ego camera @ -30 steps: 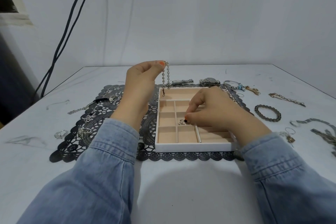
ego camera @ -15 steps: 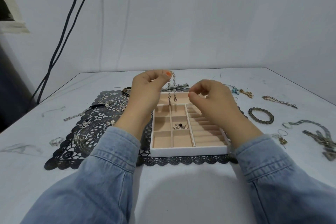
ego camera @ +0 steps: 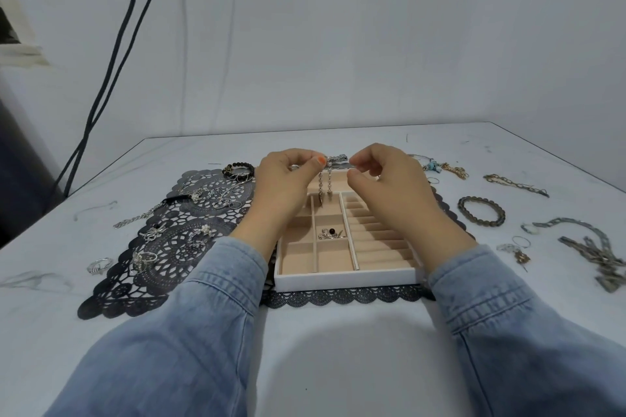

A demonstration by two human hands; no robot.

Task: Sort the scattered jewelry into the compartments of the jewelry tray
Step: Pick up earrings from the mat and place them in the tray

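Chain (ego camera: 324, 179): silver, doubled, hanging over the far end of the tray (ego camera: 342, 281), its ends dangling free. Left hand (ego camera: 284, 186): thumb and forefinger pinch the chain's top, other fingers curled. Right hand (ego camera: 386, 186): fingers curled, tips just beside the chain's top; whether they grip it cannot be told. Tray: white rim, beige compartments, small trinkets (ego camera: 330, 234) in one middle compartment. Tray sits on a black lace mat (ego camera: 176, 247), with rings (ego camera: 142, 259) on the mat's left part. Beaded bracelet (ego camera: 481, 210) lies toward the right edge of the pale tabletop (ego camera: 338, 349). Dark cables (ego camera: 111, 61) run down the white wall (ego camera: 372, 44), far left.
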